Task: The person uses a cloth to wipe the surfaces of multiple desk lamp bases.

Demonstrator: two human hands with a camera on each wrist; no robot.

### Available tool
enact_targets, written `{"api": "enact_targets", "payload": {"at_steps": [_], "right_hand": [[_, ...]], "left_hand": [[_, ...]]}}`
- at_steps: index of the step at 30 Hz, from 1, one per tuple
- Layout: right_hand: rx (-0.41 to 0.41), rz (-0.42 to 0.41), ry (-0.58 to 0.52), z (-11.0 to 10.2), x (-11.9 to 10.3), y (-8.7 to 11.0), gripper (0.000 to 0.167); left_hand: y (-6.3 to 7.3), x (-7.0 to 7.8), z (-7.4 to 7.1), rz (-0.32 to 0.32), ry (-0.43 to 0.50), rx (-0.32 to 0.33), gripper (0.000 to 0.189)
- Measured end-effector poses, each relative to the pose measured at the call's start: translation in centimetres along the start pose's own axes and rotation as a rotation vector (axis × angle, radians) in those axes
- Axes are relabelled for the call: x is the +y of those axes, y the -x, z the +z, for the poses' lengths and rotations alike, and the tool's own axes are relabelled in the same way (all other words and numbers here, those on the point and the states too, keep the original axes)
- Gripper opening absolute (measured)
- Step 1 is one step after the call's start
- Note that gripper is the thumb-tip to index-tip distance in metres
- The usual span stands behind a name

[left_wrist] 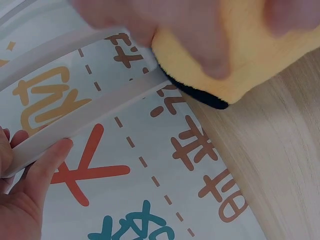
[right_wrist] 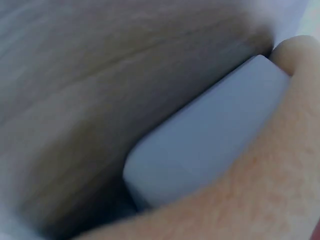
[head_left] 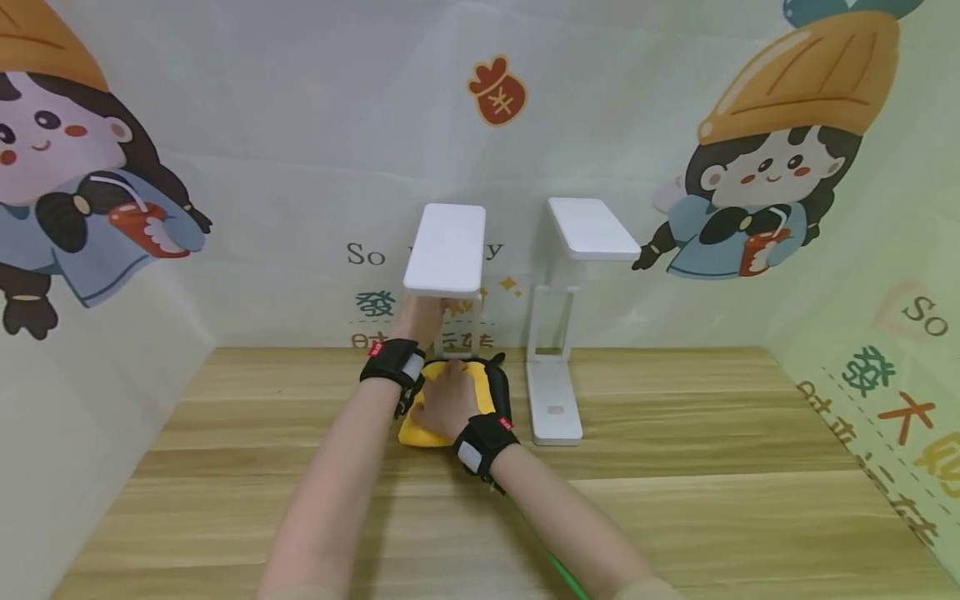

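Note:
Two white folding desk lamps stand side by side near the back wall. My left hand (left_wrist: 32,192) pinches an upright of the left lamp's open frame (left_wrist: 95,112) between thumb and fingers; in the head view the lamp's head (head_left: 446,248) partly covers that hand. My right hand (head_left: 450,400) grips a yellow cloth (head_left: 420,435) with a black side, low on the same lamp. In the left wrist view the cloth meets the lower end of the frame. The cloth and hand hide most of the base, though a white block-like part (right_wrist: 205,135) shows in the right wrist view.
The right lamp (head_left: 553,400) stands close to the right of the cloth, its head (head_left: 592,229) tilted out at the top. Behind both rises a printed white wall sheet (head_left: 300,125). The wooden table (head_left: 675,483) stretches to both sides. A green strip (head_left: 566,575) shows under the right forearm.

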State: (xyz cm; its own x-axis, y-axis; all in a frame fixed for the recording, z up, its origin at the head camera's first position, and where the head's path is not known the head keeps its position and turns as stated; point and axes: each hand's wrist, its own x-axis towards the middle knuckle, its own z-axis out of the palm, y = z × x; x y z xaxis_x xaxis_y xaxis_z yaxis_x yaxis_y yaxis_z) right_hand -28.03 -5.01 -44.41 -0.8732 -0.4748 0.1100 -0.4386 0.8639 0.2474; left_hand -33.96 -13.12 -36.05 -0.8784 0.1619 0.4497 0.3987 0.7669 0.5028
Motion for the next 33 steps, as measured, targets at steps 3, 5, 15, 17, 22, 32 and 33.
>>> {"api": "enact_targets", "payload": {"at_steps": [3, 5, 15, 17, 22, 32, 33], "right_hand": [[-0.013, 0.006, -0.040, -0.2, -0.2, 0.1, 0.040], [-0.026, 0.011, -0.069, -0.4, -0.6, 0.8, 0.042], [-0.049, 0.005, -0.095, -0.6, -0.8, 1.7, 0.042], [-0.042, 0.017, -0.097, -0.5, -0.2, 1.0, 0.040], [-0.028, 0.007, -0.096, -0.5, 0.3, 0.6, 0.041], [-0.031, -0.067, -0.077, -1.0, -0.3, 2.8, 0.043], [-0.027, -0.054, -0.072, -1.0, -0.2, 2.4, 0.042]], "left_hand": [[-0.1, -0.1, 0.0, 0.005, -0.006, 0.005, 0.026], [-0.1, -0.1, 0.0, 0.011, -0.010, 0.013, 0.026], [0.4, 0.1, 0.2, 0.020, -0.043, -0.013, 0.028], [0.3, 0.2, 0.2, 0.013, -0.037, -0.025, 0.028], [0.1, 0.6, -0.1, -0.012, -0.042, -0.034, 0.030], [0.1, 0.7, -0.1, -0.006, -0.124, -0.037, 0.024], [0.2, 0.7, -0.1, -0.013, -0.094, -0.037, 0.024]]}}
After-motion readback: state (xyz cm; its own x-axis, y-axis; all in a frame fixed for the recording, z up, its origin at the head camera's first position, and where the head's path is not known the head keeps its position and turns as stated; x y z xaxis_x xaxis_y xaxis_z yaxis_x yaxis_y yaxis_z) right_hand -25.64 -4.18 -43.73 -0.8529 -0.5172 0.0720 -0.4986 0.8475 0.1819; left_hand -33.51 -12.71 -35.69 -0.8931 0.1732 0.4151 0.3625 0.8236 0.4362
